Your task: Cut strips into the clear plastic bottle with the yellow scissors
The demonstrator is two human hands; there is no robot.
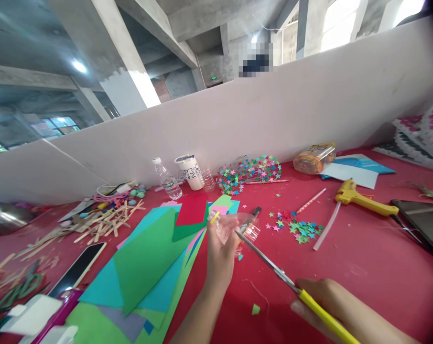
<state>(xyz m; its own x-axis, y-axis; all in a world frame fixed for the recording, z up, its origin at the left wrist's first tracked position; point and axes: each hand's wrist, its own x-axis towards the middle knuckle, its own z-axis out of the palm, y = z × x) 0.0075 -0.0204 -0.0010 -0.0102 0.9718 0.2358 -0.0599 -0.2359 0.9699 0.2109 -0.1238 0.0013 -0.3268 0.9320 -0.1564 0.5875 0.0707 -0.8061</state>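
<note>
My left hand (219, 258) is raised over the red table, its fingers closed around a piece of clear plastic (252, 229) that looks like part of a bottle. A small yellow strip (214, 217) shows at its upper left. In my right hand (327, 298) is a pair of scissors (265, 258) with yellow handles and long silver blades. The blade tips point up and left and reach the plastic near my left fingers. Whether they have cut into it cannot be made out. A dark-ended tool (256, 211) lies behind the plastic, partly hidden.
Coloured paper sheets (148, 263) spread on the left, near wooden sticks (112, 222) and a phone (78, 267). A water bottle (167, 179), paper cup (190, 172) and star-covered form (261, 169) stand by the white partition (238, 124). Right are star sequins (306, 231) and a yellow glue gun (363, 199).
</note>
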